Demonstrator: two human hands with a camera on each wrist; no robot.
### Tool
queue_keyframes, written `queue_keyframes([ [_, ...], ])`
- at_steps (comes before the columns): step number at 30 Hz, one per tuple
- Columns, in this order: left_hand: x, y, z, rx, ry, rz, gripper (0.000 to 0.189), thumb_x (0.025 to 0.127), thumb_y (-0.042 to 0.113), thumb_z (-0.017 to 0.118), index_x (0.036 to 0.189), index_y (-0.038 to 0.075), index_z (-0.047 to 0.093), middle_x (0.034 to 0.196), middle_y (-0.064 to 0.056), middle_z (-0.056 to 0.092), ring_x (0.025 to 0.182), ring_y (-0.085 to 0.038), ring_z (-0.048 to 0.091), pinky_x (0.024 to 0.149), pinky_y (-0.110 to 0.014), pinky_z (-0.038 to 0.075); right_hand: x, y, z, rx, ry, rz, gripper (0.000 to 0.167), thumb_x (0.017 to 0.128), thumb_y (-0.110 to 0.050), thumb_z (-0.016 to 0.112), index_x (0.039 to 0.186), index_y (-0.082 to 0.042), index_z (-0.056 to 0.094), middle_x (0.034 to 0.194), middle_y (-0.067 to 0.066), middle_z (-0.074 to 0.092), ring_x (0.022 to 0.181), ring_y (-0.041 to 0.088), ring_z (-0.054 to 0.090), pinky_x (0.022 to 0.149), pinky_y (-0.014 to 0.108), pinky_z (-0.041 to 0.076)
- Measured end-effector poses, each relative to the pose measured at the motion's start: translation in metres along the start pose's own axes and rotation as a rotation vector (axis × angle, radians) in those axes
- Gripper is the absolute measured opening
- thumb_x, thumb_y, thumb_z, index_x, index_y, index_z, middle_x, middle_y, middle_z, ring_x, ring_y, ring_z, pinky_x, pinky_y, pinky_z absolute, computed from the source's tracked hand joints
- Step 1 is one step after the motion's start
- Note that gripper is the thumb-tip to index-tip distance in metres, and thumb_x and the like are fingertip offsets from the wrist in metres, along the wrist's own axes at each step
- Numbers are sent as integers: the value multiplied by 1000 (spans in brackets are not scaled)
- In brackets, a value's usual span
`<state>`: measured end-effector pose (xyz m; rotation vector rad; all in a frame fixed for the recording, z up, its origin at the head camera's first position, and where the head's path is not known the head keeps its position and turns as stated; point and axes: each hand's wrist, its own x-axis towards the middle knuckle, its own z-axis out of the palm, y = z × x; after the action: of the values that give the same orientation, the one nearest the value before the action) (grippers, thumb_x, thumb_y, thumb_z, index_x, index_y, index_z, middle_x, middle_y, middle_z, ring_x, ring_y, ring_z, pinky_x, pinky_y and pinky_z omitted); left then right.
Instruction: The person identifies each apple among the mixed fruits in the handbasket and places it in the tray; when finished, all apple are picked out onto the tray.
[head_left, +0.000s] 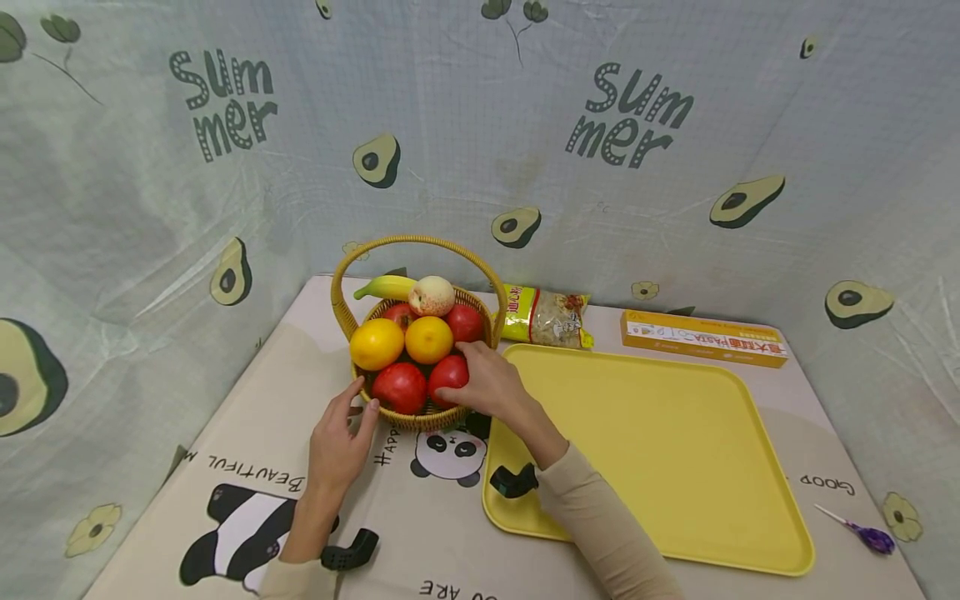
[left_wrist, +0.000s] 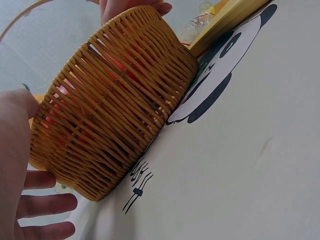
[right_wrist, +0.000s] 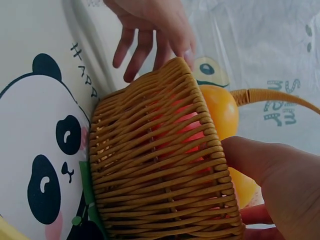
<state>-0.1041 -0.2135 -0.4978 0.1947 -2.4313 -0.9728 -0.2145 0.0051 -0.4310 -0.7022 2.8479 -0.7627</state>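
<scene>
A woven basket [head_left: 427, 419] with a tall arched handle stands at the back left, full of fruit. Round the glossy red fruit [head_left: 450, 377] at its front right curl the thumb and fingers of my right hand [head_left: 491, 379]; the fruit still sits inside the rim. My left hand [head_left: 339, 442] is at the basket's front left, thumb right at the rim and fingers loosely extended along the outside wall. Beside the held fruit lies another red fruit [head_left: 400, 388]. Behind are a yellow lemon-like fruit [head_left: 377, 344], an orange [head_left: 429, 340], a peach [head_left: 432, 297] and a banana [head_left: 386, 287].
A yellow tray [head_left: 645, 450] lies to the right, under my right forearm. Behind it are a clear-and-yellow food bag [head_left: 551, 317] and an orange pasta box [head_left: 702, 337]. A purple lollipop [head_left: 870, 537] lies at the far right. Printed cloth hangs behind the table.
</scene>
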Motion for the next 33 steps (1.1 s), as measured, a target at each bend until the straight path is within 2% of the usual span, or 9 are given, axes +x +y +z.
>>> queue_keyframes([
  [11, 0, 0, 0, -10, -2, 4, 48, 99, 29, 61, 142, 9, 55, 133, -18, 63, 93, -33, 71, 87, -53, 57, 4, -2, 9, -70, -35, -1, 85, 77, -56, 77, 142, -8, 51, 133, 13, 61, 114, 29, 62, 93, 47, 56],
  [21, 0, 0, -1, -13, 0, 5, 48, 99, 29, 61, 142, 9, 55, 134, -18, 63, 92, -33, 71, 88, -53, 57, 11, -6, 9, -106, -91, 32, 89, 73, -56, 82, 139, -7, 49, 128, 13, 64, 112, 28, 63, 95, 44, 55],
  [33, 0, 0, -2, -18, -5, 0, 48, 99, 29, 61, 142, 9, 55, 134, -18, 63, 92, -32, 71, 88, -53, 57, 11, -4, 13, -39, -56, 31, 83, 75, -49, 80, 138, -6, 49, 126, 13, 64, 109, 27, 63, 92, 43, 56],
])
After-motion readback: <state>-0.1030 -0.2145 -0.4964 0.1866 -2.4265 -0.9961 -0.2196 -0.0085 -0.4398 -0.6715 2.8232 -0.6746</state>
